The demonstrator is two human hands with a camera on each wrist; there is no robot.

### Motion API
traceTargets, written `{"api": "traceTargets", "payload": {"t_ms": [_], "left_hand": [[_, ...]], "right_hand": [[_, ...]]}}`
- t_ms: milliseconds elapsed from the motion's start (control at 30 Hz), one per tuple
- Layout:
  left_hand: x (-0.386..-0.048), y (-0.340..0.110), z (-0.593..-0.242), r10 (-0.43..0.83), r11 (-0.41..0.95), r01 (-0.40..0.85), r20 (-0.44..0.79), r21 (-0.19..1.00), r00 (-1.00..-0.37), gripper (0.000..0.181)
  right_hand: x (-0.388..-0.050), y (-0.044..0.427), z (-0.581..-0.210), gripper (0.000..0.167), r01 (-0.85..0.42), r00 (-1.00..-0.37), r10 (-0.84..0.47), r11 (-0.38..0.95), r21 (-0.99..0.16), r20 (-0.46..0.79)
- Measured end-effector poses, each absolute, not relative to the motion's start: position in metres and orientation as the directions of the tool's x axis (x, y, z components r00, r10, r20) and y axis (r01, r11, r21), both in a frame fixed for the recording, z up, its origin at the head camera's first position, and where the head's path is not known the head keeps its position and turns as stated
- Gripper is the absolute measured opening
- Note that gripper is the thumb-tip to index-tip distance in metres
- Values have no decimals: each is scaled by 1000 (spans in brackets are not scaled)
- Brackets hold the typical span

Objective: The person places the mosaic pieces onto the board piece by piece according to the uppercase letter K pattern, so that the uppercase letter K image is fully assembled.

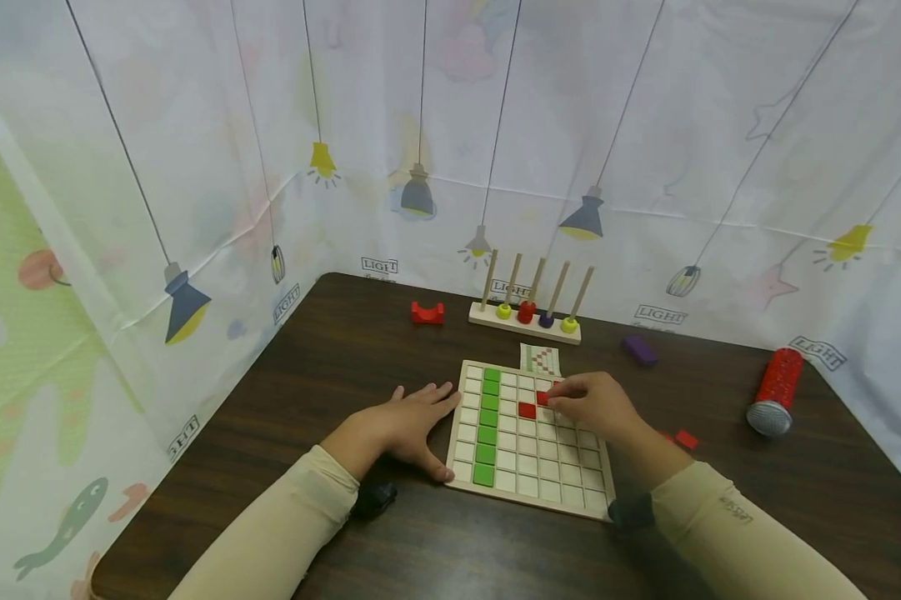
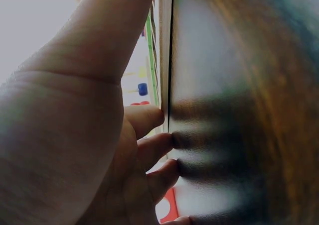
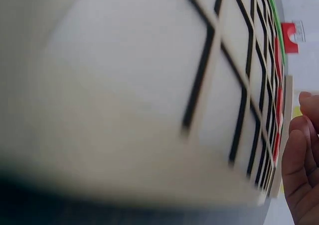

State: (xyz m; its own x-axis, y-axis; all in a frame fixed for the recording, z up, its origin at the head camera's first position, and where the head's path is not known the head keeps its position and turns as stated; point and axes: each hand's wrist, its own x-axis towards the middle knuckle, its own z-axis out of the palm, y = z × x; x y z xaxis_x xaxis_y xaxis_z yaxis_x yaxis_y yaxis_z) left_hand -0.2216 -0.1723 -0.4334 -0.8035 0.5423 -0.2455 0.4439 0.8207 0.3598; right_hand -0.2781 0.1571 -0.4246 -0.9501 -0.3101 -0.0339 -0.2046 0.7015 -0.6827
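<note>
A wooden grid board [image 1: 528, 498] with white squares lies on the dark table, a column of green tiles [image 1: 486, 435] near its left side. My left hand [image 1: 412, 421] rests spread against the board's left edge, thumb at the lower corner; the left wrist view shows its fingers [image 2: 154, 148] along the rim. My right hand [image 1: 596, 404] is over the upper right of the board, thumb and fingertips curled together at a red tile [image 1: 543, 398], partly covering it. Another red tile [image 1: 527, 410] lies down-left of it, and a third shows behind the fingers.
Behind the board lie a small pattern card [image 1: 540, 359] and a peg stand [image 1: 525, 323] with coloured beads. A red notched block [image 1: 427, 313] is back left, a purple block [image 1: 639, 350] back right. Loose red tiles [image 1: 686, 439] and a red microphone [image 1: 776, 392] lie rightward.
</note>
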Motion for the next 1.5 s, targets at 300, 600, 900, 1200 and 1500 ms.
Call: {"api": "traceTargets", "payload": {"t_ms": [300,600,900,1200,1500], "left_hand": [[-221,-174,-432,536,823,434,-245,366,-808,119],[-221,-179,-435,526,828,423,-247,368,-814,120],[-220,-177,-435,532,823,431,-239,369,-812,119],[-220,-174,-434,536,821,436,-236,369,-810,119],[-221,-171,-434,543,817,439,-241,374,-804,119]], "right_hand": [[-279,214,-425,35,-140,-977,-209,774,-618,-40],[-276,272,-425,40,-171,-981,-196,844,-508,5],[-271,315,-428,43,-167,-982,-186,883,-438,-1],[-263,334,-424,49,-68,-988,-120,907,-415,-101],[-258,332,-423,31,-60,-984,-124,906,-419,-127]]}}
